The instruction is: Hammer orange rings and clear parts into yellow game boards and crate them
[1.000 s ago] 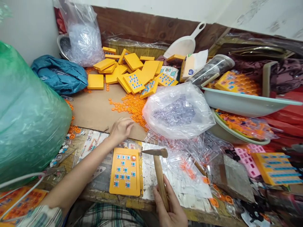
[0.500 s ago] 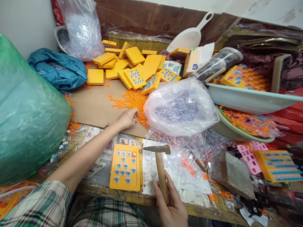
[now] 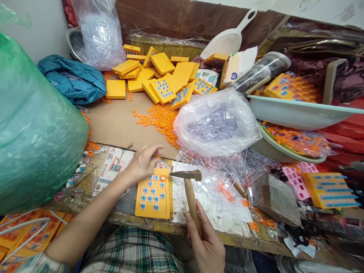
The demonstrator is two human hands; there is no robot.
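My right hand (image 3: 206,242) grips the wooden handle of a hammer (image 3: 192,201), its metal head raised and pointing left. Just above the far edge of a yellow plastic panel (image 3: 148,210), my left hand (image 3: 144,161) is pinched at the fingertips on a small orange ring (image 3: 157,155), mostly hidden by the fingers. The panel lies flat near the table's front edge and bears several small blue-and-white square inserts. One orange ring (image 3: 162,177) sits at its upper right corner. A heap of loose orange rings (image 3: 162,119) spreads on the cardboard behind.
Yellow panels (image 3: 162,63) are piled at the back. An open plastic bag (image 3: 182,131) of clear parts stands right of the rings. A big green bag (image 3: 36,125) bulges at left. To the right are a pale basin (image 3: 301,113), a metal block (image 3: 284,199) and another yellow panel (image 3: 327,189).
My left hand has come back from the heap of orange rings toward me, to the far edge of the yellow panel. The right hand and hammer stay almost in place.
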